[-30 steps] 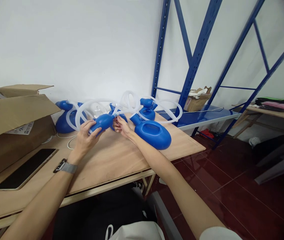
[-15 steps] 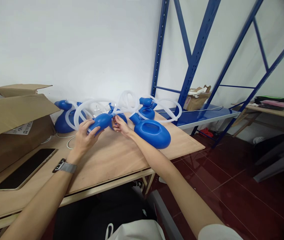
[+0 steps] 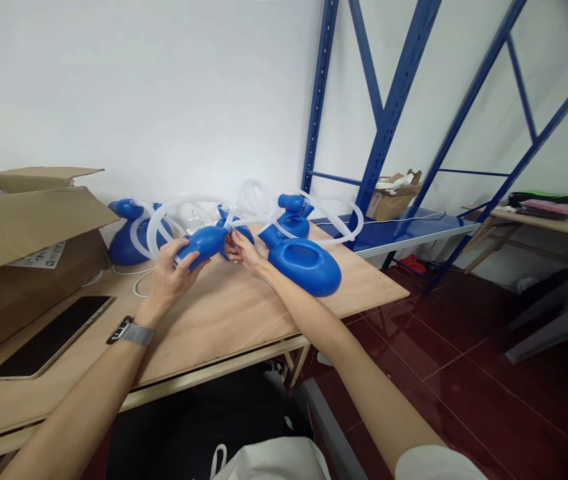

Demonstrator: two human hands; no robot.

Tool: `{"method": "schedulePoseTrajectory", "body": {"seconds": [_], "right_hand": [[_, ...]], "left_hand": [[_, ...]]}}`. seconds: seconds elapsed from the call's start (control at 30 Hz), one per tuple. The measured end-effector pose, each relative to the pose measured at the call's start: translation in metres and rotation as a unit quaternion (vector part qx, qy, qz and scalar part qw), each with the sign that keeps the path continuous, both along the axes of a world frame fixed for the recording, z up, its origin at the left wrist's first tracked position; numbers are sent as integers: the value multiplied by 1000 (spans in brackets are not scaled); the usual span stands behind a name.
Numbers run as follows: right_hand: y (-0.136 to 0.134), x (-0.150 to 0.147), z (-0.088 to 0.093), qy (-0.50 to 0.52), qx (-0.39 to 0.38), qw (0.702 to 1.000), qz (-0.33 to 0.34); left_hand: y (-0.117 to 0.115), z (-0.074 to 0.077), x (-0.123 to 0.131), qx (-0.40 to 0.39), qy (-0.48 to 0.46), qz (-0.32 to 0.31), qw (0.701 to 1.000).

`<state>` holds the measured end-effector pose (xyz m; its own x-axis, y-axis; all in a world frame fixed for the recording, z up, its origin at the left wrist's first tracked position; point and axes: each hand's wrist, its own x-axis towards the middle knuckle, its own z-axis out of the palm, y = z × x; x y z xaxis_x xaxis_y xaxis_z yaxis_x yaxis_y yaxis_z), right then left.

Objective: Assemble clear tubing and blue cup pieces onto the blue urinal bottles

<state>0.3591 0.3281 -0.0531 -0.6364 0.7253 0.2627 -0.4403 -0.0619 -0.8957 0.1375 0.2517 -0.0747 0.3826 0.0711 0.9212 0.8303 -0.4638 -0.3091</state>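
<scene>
My left hand (image 3: 171,273) is wrapped round a blue bulb-shaped plastic piece (image 3: 205,244), held just above the table with its narrow end toward the right. At that narrow end, the fingers of my right hand (image 3: 241,251) are pinched on the end of a clear plastic tube (image 3: 251,219), where it meets the blue piece. My fingers partly hide the joint. Right of my right hand lies a blue plastic bottle (image 3: 307,268) with a hollow handle and an open neck. Another blue bottle (image 3: 247,233) stands partly hidden behind my hands.
More blue bottles with coiled tubes stand at the back right (image 3: 294,225) and back left (image 3: 127,241). An open cardboard box (image 3: 34,267) and a dark phone (image 3: 51,337) occupy the left of the wooden table (image 3: 204,320). Blue metal shelving (image 3: 384,133) rises behind.
Almost nothing differs. Both hands keep their hold on the blue piece and the tube end, with only a very slight shift of the view.
</scene>
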Motion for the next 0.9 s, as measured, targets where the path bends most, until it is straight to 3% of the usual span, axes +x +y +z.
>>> {"method": "schedulePoseTrajectory", "body": {"seconds": [0.1,0.3,0.53,0.7,0.9], "right_hand": [[1,-1,0,20,16,1000,6],[2,-3,-1,-48,60,997,26],[8,-1,-4,-104,89,990,-32],[10,-4,2,-64,26,992,-109],[1,-11,7,78,-74,989,-105]], "left_hand": [[-1,0,1,8,-2,-6,1000],[-1,-5,0,-30,-69,4,997],[-4,-1,0,-59,-121,-5,991],[-12,13,-3,-19,-158,-22,987],[-12,12,-3,-14,-183,-40,982]]}}
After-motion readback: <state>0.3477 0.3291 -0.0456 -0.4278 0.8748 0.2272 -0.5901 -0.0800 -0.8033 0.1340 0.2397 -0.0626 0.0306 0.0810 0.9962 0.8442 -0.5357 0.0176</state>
